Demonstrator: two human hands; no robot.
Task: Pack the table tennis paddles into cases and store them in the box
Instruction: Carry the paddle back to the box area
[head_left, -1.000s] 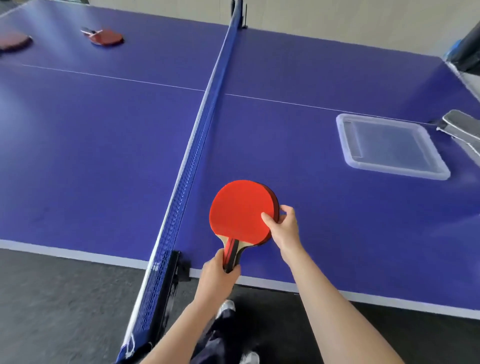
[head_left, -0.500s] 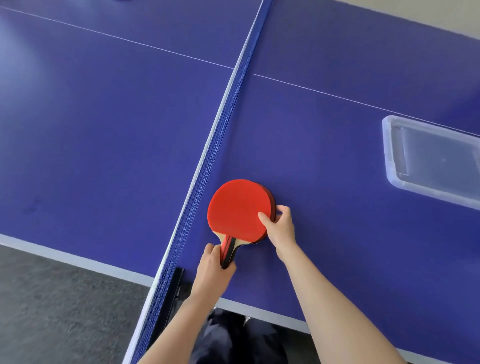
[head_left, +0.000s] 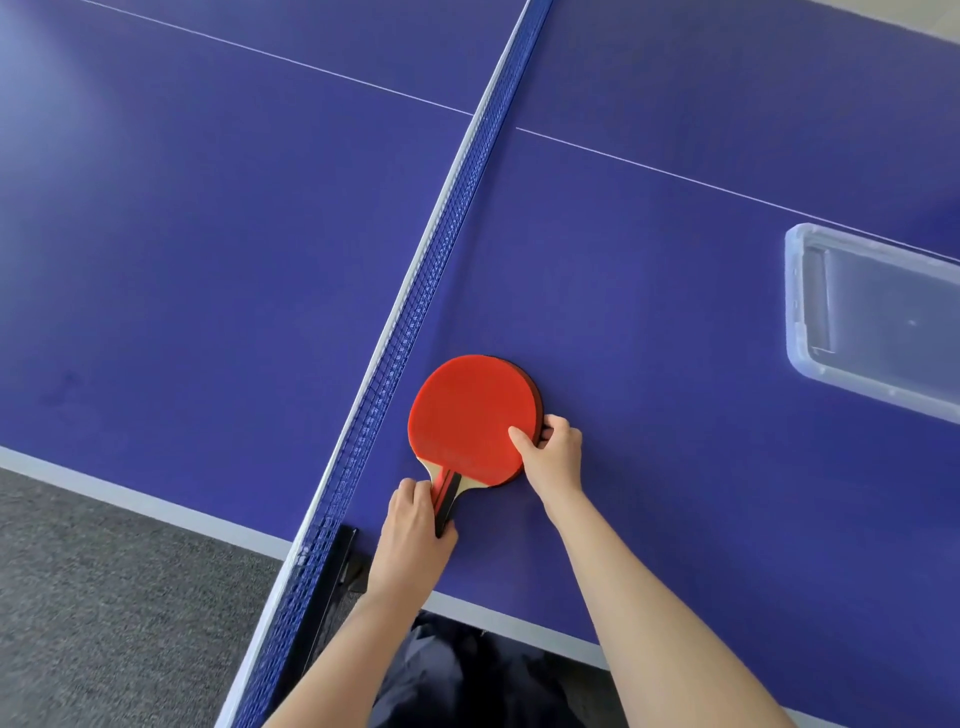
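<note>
Squaring up what look like 2 stacked paddles (head_left: 470, 415) on the table (head_left: 675, 467), just right of the net (head_left: 410, 322), near edge. Left hand (head_left: 415, 535) clamped round the handles, right hand (head_left: 553, 457) pinching the blade rims. Probably next: fetching a case, none visible; clear box (head_left: 795, 332) far right.

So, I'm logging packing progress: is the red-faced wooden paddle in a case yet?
Out. The red-faced wooden paddle is bare; the left hand grips its handle, the right hand pinches its edge. No case in view.

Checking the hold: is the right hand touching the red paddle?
Touching. Head view shows the right hand pinching the red paddle at its edge, thumb lying on its face.
</note>
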